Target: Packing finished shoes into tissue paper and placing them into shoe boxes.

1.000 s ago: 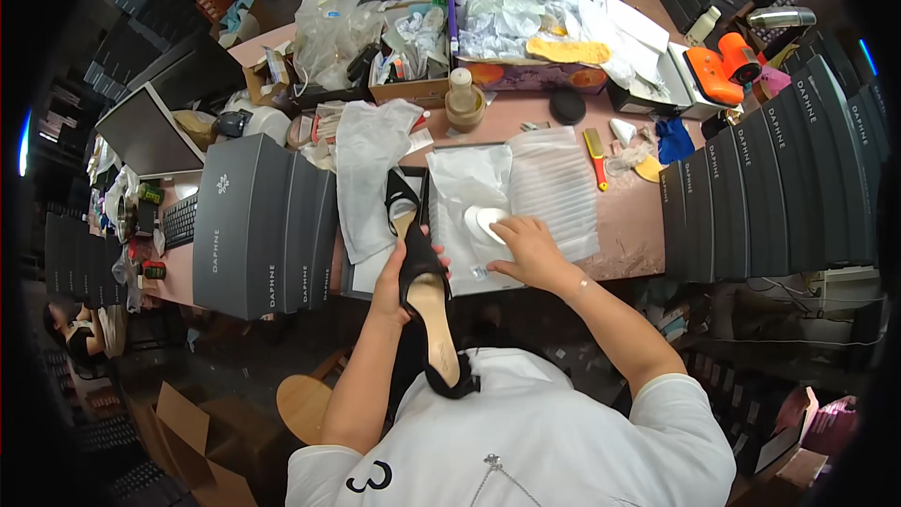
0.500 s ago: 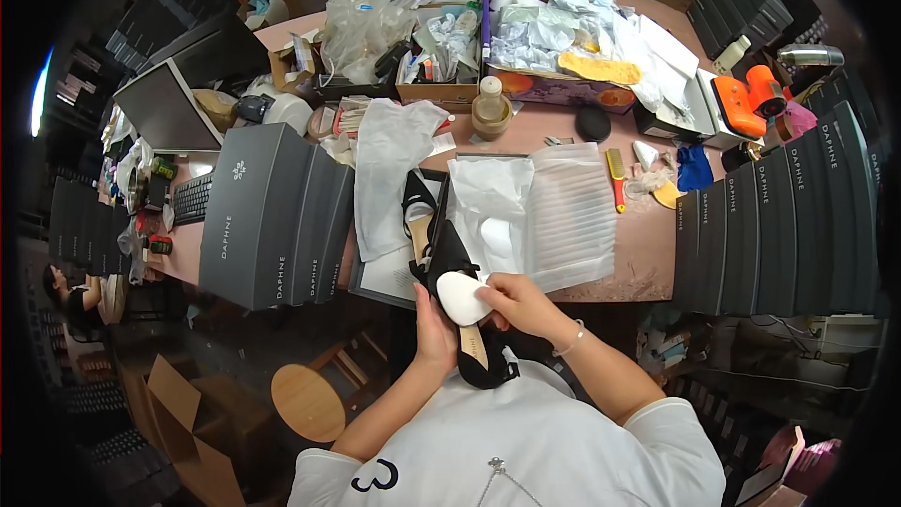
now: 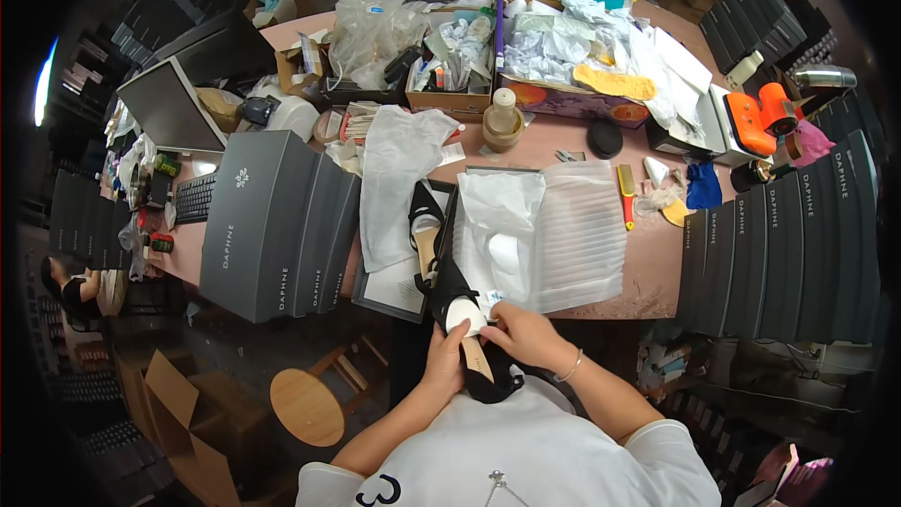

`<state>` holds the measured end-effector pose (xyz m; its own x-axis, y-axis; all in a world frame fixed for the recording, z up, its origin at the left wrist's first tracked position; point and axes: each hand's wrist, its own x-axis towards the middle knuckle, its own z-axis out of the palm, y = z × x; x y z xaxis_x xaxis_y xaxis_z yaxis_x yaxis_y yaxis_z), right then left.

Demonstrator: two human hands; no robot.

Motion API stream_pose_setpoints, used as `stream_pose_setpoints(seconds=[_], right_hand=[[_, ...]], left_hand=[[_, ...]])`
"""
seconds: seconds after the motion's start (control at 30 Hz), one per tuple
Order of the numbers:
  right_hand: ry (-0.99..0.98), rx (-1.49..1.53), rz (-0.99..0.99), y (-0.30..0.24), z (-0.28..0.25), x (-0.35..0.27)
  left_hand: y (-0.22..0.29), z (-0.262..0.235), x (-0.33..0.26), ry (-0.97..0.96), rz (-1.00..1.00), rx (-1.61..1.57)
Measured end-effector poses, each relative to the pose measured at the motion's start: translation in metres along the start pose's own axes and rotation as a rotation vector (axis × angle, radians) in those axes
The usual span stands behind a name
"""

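Note:
A black pointed shoe with a beige insole [image 3: 475, 357] is held over the table's front edge, its toe pointing away from me. My left hand [image 3: 445, 362] grips its left side, the thumb lying on a white toe insert [image 3: 464, 315]. That insert sits partly inside the toe. From the right, my right hand [image 3: 531, 340] has its fingers closed at the insert's edge against the shoe's side; its fingertips are partly hidden. Beyond, a second black shoe [image 3: 426, 225] lies in an open grey shoebox [image 3: 375, 295]. A small white tag [image 3: 493, 299] shows beside the held shoe.
White tissue [image 3: 497, 207] with another white insert [image 3: 504, 252] on it and a ribbed white sheet [image 3: 582, 235] spread to the right. Dark shoeboxes stand at left [image 3: 267, 225] and right [image 3: 798, 235]. A yellow-red brush [image 3: 626, 197] and a glue bottle [image 3: 503, 120] stand farther back.
The white insert has gone from above the shoe into its toe opening. My left thumb has come over onto the insert. The view has shifted slightly.

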<state>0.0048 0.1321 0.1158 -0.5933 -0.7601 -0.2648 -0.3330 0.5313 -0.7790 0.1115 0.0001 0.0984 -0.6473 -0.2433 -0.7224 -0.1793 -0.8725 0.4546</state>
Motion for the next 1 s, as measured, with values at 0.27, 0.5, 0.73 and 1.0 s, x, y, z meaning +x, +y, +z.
stream_pose_setpoints(seconds=[0.27, 0.5, 0.73, 1.0], right_hand=[[0.199, -0.916, -0.487, 0.096, -0.021, 0.102], [0.294, 0.032, -0.056, 0.041, -0.046, 0.059], [0.291, 0.364, -0.049, -0.015, -0.015, -0.007], [0.199, -0.209, -0.146, -0.027, 0.01, 0.023]], left_hand=[[0.033, -0.01, 0.01, -0.3, -0.286, 0.115], [0.026, -0.01, 0.0, -0.128, -0.263, 0.083], [0.016, 0.01, -0.013, -0.042, -0.183, 0.16], [-0.003, -0.01, -0.004, -0.233, -0.237, 0.089]])
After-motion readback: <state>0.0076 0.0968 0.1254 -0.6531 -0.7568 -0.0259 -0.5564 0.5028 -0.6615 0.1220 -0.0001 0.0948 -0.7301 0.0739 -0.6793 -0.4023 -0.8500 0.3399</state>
